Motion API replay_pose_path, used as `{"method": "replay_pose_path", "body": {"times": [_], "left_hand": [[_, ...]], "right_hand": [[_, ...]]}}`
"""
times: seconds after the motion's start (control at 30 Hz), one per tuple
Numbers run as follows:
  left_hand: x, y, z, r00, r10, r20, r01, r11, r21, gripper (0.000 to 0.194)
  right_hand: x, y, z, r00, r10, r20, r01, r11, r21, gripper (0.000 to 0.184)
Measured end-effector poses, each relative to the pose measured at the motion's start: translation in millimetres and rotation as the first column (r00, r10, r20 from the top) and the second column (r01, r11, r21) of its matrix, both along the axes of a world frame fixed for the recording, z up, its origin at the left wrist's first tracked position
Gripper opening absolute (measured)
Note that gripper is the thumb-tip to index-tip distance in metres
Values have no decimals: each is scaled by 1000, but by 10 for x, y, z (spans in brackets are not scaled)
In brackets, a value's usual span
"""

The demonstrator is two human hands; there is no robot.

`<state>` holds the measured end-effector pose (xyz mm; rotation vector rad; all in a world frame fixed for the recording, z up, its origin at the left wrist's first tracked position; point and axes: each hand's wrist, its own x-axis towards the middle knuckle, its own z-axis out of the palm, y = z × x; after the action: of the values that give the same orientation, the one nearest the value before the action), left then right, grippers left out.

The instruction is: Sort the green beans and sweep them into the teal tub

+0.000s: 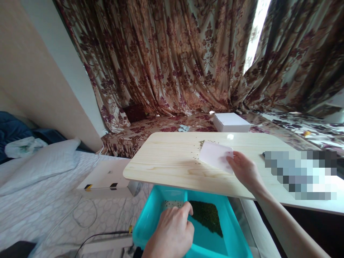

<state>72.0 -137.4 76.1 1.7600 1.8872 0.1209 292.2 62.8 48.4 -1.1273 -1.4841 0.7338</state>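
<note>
My right hand (243,168) grips a thin, stiff white sheet (215,154) by its right edge, tilted just over the wooden tabletop (161,157). Small green grains, like mung beans (202,143), lie scattered behind and left of the sheet. Below the table's front edge is a turquoise divided bin (150,211). Its right compartment holds a heap of green grains (205,215); a few dark specks lie on a pale patch in the left one. Over the bin's divider, my left hand (173,229) is closed with curled fingers; whatever is in them is hidden.
On the table's right side lies a blurred-out flat object (298,173). A white box (231,122) stands behind the table. To the left, another white box (107,177) rests on the bed (40,200), with cables around it. Patterned curtains (174,53) hang at the back.
</note>
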Motion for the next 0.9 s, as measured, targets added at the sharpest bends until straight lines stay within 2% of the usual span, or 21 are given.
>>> {"method": "replay_pose_path", "body": {"times": [0.27,0.57,0.9], "left_hand": [[-3,-6,-2,1000,26,2,-26,1000,-7,42],[-17,-11,-2,999,28,23,-28,1000,1,41],[-58,-6,-24,1000,28,12,-28,1000,12,41]], "right_hand": [[-34,87,-44,999,-28,15,27,999,36,17],[-106,125,-85,1000,18,16,-19,999,48,14],[-252,205,-93,1000,24,-1,-24,998,60,21]]}}
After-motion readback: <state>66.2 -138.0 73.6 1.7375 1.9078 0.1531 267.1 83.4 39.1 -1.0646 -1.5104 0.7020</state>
